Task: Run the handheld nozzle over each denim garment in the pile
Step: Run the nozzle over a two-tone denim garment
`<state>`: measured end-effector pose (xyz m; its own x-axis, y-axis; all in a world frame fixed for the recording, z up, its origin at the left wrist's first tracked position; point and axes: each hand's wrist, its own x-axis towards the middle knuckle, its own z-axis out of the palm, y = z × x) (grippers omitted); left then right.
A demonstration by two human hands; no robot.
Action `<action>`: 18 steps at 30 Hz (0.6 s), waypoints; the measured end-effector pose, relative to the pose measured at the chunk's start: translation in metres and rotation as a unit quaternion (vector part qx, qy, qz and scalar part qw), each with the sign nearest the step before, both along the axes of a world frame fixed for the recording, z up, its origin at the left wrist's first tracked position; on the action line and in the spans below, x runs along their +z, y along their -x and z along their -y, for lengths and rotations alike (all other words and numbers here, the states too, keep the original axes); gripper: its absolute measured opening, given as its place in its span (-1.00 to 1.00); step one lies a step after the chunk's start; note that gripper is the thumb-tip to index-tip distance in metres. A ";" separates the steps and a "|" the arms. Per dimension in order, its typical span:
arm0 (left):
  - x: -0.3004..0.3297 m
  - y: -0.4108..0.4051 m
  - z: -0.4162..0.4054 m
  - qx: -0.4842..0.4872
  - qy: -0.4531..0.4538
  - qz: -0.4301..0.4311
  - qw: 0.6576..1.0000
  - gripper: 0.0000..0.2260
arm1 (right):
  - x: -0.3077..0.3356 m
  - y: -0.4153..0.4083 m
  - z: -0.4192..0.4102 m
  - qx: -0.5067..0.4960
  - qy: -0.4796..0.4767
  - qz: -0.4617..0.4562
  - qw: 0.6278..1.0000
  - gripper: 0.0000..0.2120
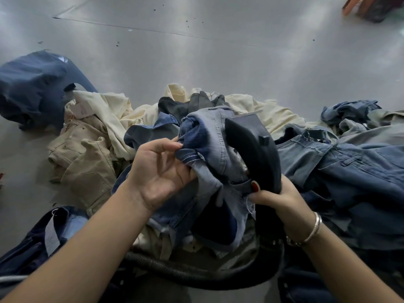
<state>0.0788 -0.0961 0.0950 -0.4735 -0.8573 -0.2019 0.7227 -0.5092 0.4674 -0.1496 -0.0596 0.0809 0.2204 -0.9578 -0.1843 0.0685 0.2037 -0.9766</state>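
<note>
Two hands: both work at the near middle of a grey table (218,51), over a heap of clothes.
Hose: a black ribbed hose (166,267) curves along the near edge, under both forearms.
Near-left corner: dark navy cloth (28,243) with a pale label strip lies there.
Left hand: the left hand (159,173) is palm up, thumb and fingers curled to pinch a fold of the light-blue denim garment (209,154).
Right hand: the right hand (275,197) is wrapped around the lower end of the black nozzle (255,147), a red-painted nail showing on its near side; a metal bangle (314,228) sits on that wrist.
Garment and grip: the denim is bunched between the two hands, its raised fold touching the nozzle's left side.
Nozzle axis: the long axis runs from the right hand upward and away toward the far edge, the broad head leaning slightly left, against the denim.
In the way: the bunched denim hides the nozzle's mouth, so whether it presses flat cannot be told.
Right side: more blue denim (349,167) spreads toward the right edge.
Left side: khaki trousers (87,162) lie beside cream cloth (105,110).
Farther left: a navy garment (32,84) is humped near the left edge.
Far-right corner: another person's fingers (352,5) rest beside a dark object.
</note>
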 end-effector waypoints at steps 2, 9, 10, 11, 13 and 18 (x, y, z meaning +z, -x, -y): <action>-0.001 -0.001 0.005 0.041 -0.015 0.013 0.999 -0.62 | 0.000 0.000 0.003 -0.019 -0.001 0.006 1.000 -0.67; -0.019 0.010 0.009 0.127 0.212 0.760 0.601 -0.84 | 0.012 0.009 0.014 -0.110 -0.019 0.117 0.987 -0.70; -0.025 0.014 -0.001 0.092 0.238 0.771 0.583 -0.88 | 0.013 0.009 0.014 -0.115 -0.016 0.119 0.986 -0.70; -0.031 0.019 -0.012 0.036 0.236 0.768 0.595 -0.83 | 0.014 0.009 0.014 -0.121 -0.013 0.123 0.985 -0.69; -0.043 0.028 -0.027 -0.088 0.201 0.769 0.601 -0.72 | 0.016 0.009 0.014 -0.128 -0.007 0.133 0.983 -0.67; -0.054 0.033 -0.027 -0.191 0.143 0.765 0.598 -0.31 | 0.016 0.010 0.008 -0.118 0.010 0.102 0.988 -0.63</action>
